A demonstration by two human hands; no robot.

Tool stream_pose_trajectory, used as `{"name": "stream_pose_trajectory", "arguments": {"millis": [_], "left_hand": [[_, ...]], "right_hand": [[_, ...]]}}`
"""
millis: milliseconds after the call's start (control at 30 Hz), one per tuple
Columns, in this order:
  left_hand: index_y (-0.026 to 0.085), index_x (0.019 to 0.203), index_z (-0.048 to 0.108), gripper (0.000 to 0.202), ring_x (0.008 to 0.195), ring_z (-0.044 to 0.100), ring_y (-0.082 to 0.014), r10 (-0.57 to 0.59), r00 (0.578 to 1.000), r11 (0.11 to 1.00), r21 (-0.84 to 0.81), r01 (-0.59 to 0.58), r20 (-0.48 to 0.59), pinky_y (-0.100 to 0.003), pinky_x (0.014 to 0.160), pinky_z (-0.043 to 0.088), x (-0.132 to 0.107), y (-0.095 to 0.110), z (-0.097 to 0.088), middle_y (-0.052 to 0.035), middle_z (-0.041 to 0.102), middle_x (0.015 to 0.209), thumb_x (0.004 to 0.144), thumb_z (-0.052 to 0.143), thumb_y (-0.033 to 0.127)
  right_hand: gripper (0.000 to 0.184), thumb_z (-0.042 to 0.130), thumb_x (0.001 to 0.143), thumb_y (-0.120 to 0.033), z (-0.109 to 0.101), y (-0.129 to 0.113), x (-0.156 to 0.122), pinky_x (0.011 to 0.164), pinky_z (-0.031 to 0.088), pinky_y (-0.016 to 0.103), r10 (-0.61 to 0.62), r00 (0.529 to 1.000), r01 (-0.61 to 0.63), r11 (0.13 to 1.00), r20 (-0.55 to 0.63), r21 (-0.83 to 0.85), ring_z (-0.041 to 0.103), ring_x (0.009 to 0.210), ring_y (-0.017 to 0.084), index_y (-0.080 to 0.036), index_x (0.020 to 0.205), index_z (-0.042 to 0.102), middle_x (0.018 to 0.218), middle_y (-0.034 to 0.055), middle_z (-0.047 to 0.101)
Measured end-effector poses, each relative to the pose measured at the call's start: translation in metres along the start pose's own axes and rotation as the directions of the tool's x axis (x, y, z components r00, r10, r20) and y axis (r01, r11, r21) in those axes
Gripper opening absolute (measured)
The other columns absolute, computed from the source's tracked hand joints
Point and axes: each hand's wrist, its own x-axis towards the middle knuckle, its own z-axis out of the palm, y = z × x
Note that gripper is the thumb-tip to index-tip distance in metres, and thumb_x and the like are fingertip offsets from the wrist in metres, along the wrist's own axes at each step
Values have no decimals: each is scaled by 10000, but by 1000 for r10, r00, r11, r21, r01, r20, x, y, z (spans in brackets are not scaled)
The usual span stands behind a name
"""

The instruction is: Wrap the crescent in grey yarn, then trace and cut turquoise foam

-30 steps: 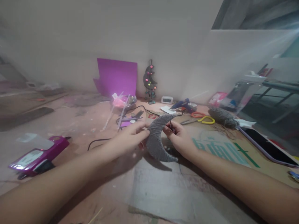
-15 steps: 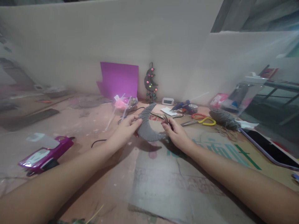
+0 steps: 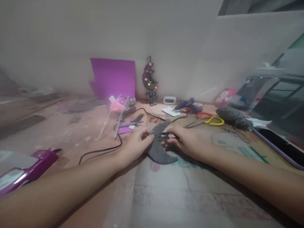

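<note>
Your left hand (image 3: 135,146) and right hand (image 3: 188,141) meet at the middle of the bench (image 3: 78,133), on a flat cardboard sheet (image 3: 180,193) that covers its near right part.

**Work piece.** The grey yarn-wrapped crescent (image 3: 158,148) lies between your hands, with its lower tip resting on the cardboard sheet and its upper tip pointing toward the far edge.

**Fingers.**
- Left: thumb and fingers (image 3: 145,136) pinch the outer curve of the crescent at mid-length.
- Right: fingers (image 3: 174,136) are closed on a small dark tool (image 3: 166,136), held against the inner curve of the crescent. The kind of tool cannot be told.

**Surroundings.**
- A black cable (image 3: 102,150) runs across the bench just left of your left hand.
- Scissors (image 3: 209,120) with orange and yellow handles lie beyond your right hand, and a ball of grey yarn (image 3: 234,117) sits just right of them.
- A blue glue gun (image 3: 186,104) lies near the far edge.
- A purple sheet (image 3: 114,77) and a decorated moon ornament (image 3: 149,79) stand against the wall at the far edge.
- A pink case (image 3: 26,169) lies at the near left edge.
</note>
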Motion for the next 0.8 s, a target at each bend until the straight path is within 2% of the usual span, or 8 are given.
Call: {"name": "stream_pose_trajectory", "arguments": {"millis": [167, 300, 400, 533, 600, 800], "left_hand": [[211, 812, 545, 217, 588, 507, -122, 64, 994, 996, 51, -69, 88, -243, 562, 390, -5, 3, -2, 52, 524, 673, 938, 571, 386], [210, 813, 543, 226, 594, 495, -122, 75, 990, 994, 72, -84, 120, -247, 568, 385, -8, 8, -1, 49, 522, 683, 954, 554, 387], [208, 807, 550, 227, 602, 500, -126, 81, 986, 994, 61, -91, 147, -253, 577, 386, -8, 12, 1, 46, 525, 686, 951, 547, 383], [197, 927, 619, 172, 637, 537, -137, 93, 975, 995, 23, -100, 203, -263, 610, 413, -7, 16, 1, 34, 587, 733, 949, 545, 350], [192, 967, 625, 174, 662, 553, -144, 93, 973, 995, 26, -101, 210, -265, 621, 417, -7, 15, 1, 29, 603, 750, 946, 552, 349], [192, 914, 595, 163, 677, 524, -129, 106, 976, 994, 8, -109, 192, -251, 623, 400, -6, 12, 2, 33, 568, 769, 940, 582, 353]], "right_hand": [[241, 546, 1030, -327, 0, 3, -9, 681, 494, 286, 68, 996, -72, 994, -52, -76, 728, 789, 211, -180, 1143, 700, 934, 84, 782], [302, 529, 1036, -423, -3, 6, -13, 692, 489, 302, 37, 999, -39, 995, -17, -88, 728, 816, 227, -205, 1140, 710, 949, 87, 787], [348, 491, 1051, -458, -3, 8, -13, 700, 486, 311, 34, 999, -38, 994, -39, -106, 730, 846, 234, -211, 1165, 708, 1006, 98, 795], [378, 449, 1069, -465, -1, 7, -12, 678, 468, 303, -21, 998, 14, 991, -56, -130, 725, 818, 226, -202, 1133, 712, 965, 89, 794], [361, 455, 1072, -449, 0, 7, -11, 662, 454, 294, -47, 997, 37, 990, -64, -138, 720, 798, 219, -198, 1110, 712, 924, 79, 786], [296, 515, 1060, -411, 3, 8, -11, 639, 425, 280, -71, 992, 56, 988, -108, -142, 711, 788, 209, -190, 1094, 710, 903, 79, 774]]}}
